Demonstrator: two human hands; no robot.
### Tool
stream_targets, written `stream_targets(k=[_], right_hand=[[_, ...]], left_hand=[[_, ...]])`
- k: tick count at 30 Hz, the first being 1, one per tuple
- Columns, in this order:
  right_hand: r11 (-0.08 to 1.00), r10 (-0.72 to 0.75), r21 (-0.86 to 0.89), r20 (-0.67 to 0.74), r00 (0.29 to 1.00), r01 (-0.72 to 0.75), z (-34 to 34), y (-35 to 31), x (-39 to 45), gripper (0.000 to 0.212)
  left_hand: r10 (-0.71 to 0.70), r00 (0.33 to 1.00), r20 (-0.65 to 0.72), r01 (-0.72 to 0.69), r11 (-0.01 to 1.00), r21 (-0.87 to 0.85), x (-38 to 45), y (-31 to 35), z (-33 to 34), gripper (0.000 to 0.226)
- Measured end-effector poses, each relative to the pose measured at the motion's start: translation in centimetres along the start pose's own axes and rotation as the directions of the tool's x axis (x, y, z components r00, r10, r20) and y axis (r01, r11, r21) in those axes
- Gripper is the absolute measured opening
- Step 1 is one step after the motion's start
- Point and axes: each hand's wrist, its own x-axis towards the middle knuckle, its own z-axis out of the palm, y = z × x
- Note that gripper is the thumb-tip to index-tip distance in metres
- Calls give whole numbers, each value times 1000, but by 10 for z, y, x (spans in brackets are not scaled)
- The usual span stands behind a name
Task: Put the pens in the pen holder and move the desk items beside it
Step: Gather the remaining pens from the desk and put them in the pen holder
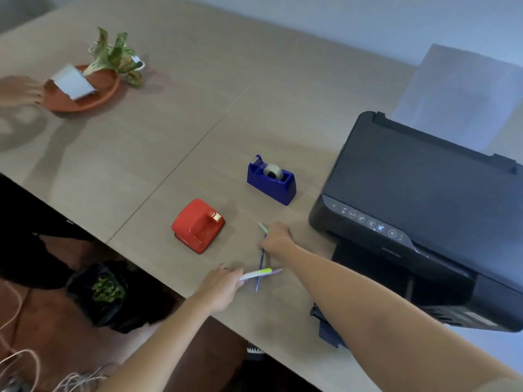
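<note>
Your left-hand fingers (236,275) are pinched on a white pen with a yellow-green grip (256,273), low in the middle of the frame, likely to lift it off the light wooden desk (198,108). Your right hand (276,237) is curled over a thin blue pen (259,267) and a pale green pen (262,227), probably to gather them together. I count three pens for sure; a purplish tip may be a fourth. One red hole punch (198,224) and one blue tape holder (271,179) wait just above. I can't see a pen holder.
</note>
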Motion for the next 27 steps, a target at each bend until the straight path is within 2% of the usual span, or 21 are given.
stream_targets(k=[2, 4, 6, 7, 9, 11, 13, 15, 18, 20, 23, 27], right_hand=[[998, -35, -49, 37, 999, 37, 4, -3, 1, 35], [995, -77, -60, 32, 997, 79, -2, -5, -1, 34], [989, -149, -25, -10, 989, 148, -17, -10, -7, 34], [982, -180, 60, -31, 983, 181, -29, -15, -12, 30], [944, -288, 132, -116, 951, 302, -59, -19, -26, 14], [891, -387, 159, -223, 895, 425, -96, -20, -48, 13], [826, -415, 232, -368, 832, 514, -140, -5, -79, 15], [794, -404, 219, -506, 762, 567, -183, 19, -109, 14], [786, -311, 250, -631, 711, 565, -242, 80, -148, 16], [786, -185, 311, -706, 683, 534, -273, 134, -165, 17], [749, 49, 443, -778, 626, 492, -310, 233, -182, 14], [633, 302, 627, -740, 600, 454, -321, 353, -195, 21]], left_hand=[[-2, 1000, 23, 1, 1000, 24, -7, -5, -3, 25], [-20, 997, 75, 24, 998, -52, -15, -16, -7, 21], [-20, 993, 113, 38, 986, -165, -22, -27, -19, 19], [-26, 992, 120, 51, 976, -210, -26, -31, -27, 26], [-38, 994, 102, 66, 953, -295, -30, -31, -50, 29], [-37, 998, 56, 57, 917, -396, -30, -25, -74, 22], [-35, 999, -13, 24, 881, -473, -23, 0, -103, 21], [-36, 995, -88, -18, 840, -542, -16, 39, -134, 27], [40, 992, -123, -110, 755, -647, -3, 119, -177, 30], [129, 978, -165, -206, 738, -642, 4, 176, -194, 31], [352, 904, -241, -427, 750, -505, 11, 269, -202, 24], [493, 842, -219, -535, 813, -230, 30, 381, -191, 30]])
